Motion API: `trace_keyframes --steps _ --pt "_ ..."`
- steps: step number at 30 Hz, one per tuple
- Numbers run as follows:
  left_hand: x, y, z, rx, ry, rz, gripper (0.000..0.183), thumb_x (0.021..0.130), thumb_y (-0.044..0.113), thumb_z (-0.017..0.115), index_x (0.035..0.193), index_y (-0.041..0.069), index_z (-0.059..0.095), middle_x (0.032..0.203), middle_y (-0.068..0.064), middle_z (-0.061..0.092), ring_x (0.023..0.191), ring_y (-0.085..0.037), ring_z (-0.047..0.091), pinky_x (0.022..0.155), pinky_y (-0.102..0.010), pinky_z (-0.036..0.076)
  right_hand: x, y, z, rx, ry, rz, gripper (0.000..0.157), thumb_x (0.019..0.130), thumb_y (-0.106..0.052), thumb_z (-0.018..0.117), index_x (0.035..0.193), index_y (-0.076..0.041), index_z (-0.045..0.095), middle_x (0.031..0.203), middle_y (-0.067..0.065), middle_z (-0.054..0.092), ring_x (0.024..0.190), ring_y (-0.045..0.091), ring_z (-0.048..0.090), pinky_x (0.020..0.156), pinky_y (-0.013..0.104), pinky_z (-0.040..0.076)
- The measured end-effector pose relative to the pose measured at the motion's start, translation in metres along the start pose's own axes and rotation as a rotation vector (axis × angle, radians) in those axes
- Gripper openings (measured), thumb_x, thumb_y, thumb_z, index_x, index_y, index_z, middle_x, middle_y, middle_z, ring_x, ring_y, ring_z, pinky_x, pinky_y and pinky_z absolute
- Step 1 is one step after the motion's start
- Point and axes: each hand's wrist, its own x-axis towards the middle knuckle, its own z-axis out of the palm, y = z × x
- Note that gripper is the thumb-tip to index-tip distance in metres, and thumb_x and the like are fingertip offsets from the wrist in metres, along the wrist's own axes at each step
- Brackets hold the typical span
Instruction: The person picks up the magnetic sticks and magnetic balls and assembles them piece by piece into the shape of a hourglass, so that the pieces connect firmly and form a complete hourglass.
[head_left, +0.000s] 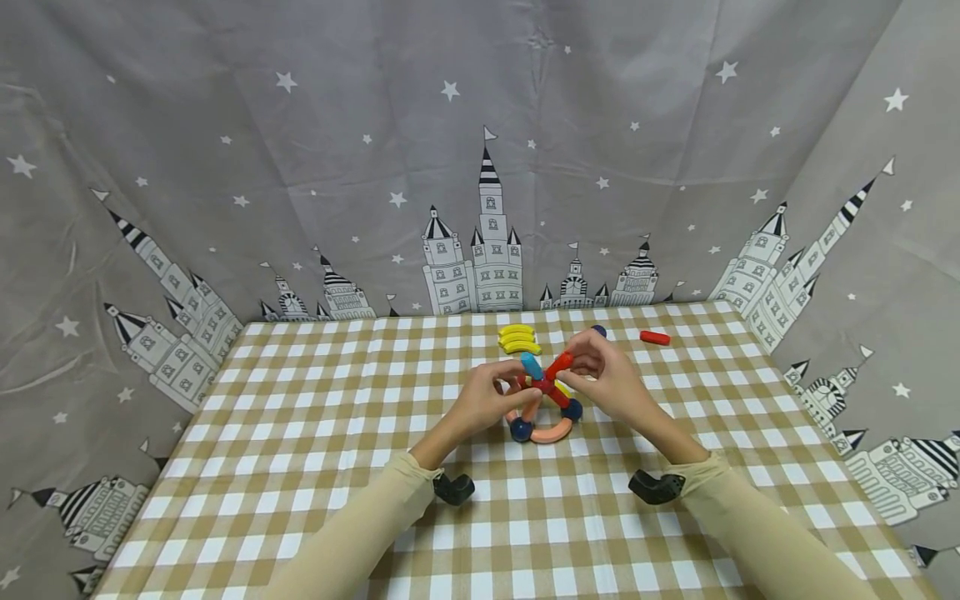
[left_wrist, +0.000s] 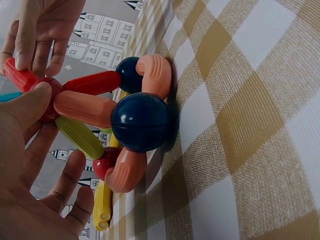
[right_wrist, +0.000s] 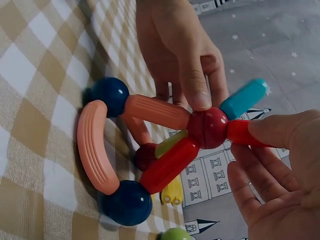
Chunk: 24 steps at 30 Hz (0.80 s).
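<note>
Between both hands stands a construction of toy building rods and balls on the checked cloth. Its base has curved peach rods joined by dark blue balls and a smaller red ball. Straight peach, red and yellow-green rods slant up to a red top ball. My left hand pinches that top ball, thumb on its side. A teal rod sticks out of it. My right hand pinches a red rod that meets the top ball.
Beyond the construction lie several curved yellow rods. A loose red rod is at the back right, and a dark blue ball shows behind my right hand. A green ball appears low in the right wrist view.
</note>
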Motion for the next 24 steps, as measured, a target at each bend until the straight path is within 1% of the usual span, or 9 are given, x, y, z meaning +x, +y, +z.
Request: trace_keyframes --steps 3,8,10,17,20,24 --pt "0.0002 0.0003 -0.0004 0.006 0.001 0.006 0.023 0.092 0.03 0.08 0.112 0.018 0.076 0.103 0.007 0.075 0.083 -0.015 0.064 0.072 -0.034 0.051 -0.0002 -0.0013 0.0015 -0.009 0.005 0.015 0.034 0.09 0.002 0.076 0.118 0.001 0.056 0.111 0.019 0.069 0.098 0.03 0.071 0.088 0.038 0.058" --pt "0.0002 0.0011 -0.0012 0.012 0.0 0.002 0.023 0.092 0.03 0.08 0.112 0.019 0.076 0.102 0.008 0.074 0.082 -0.013 0.064 0.072 -0.035 0.051 0.0004 -0.0006 0.0021 -0.018 0.01 0.019 0.034 0.09 0.002 0.077 0.118 0.001 0.057 0.111 0.019 0.069 0.099 0.031 0.071 0.089 0.04 0.058" --pt "0.0001 0.0015 -0.0014 0.017 0.001 0.003 0.023 0.092 0.03 0.08 0.111 0.019 0.076 0.103 0.008 0.075 0.082 -0.012 0.064 0.072 -0.034 0.051 0.0001 0.0 0.0018 -0.011 0.011 0.012 0.034 0.089 0.001 0.078 0.117 -0.001 0.057 0.111 0.017 0.069 0.098 0.028 0.071 0.089 0.039 0.058" --pt "0.0006 -0.0008 -0.0006 0.026 0.011 0.018 0.023 0.091 0.03 0.081 0.111 0.019 0.077 0.101 0.008 0.075 0.079 -0.011 0.065 0.07 -0.03 0.05 -0.0009 0.0023 0.0021 -0.019 0.015 -0.002 0.035 0.09 -0.001 0.078 0.118 -0.001 0.057 0.111 0.017 0.069 0.098 0.029 0.071 0.087 0.029 0.057" --pt "0.0006 -0.001 0.0001 0.026 0.014 0.017 0.023 0.091 0.031 0.081 0.11 0.019 0.076 0.101 0.009 0.075 0.079 -0.011 0.065 0.069 -0.029 0.05 -0.0014 0.0037 0.0016 -0.018 0.012 -0.006 0.037 0.09 -0.002 0.078 0.12 0.001 0.057 0.112 0.017 0.069 0.099 0.029 0.071 0.088 0.03 0.057" --pt "0.0004 -0.0008 0.001 0.022 0.012 0.009 0.023 0.091 0.031 0.081 0.11 0.02 0.076 0.101 0.009 0.075 0.081 -0.014 0.066 0.07 -0.03 0.05 -0.0026 0.0052 -0.0025 -0.037 -0.008 -0.014 0.039 0.091 -0.003 0.078 0.124 -0.002 0.057 0.115 0.016 0.069 0.102 0.031 0.07 0.089 0.035 0.058"
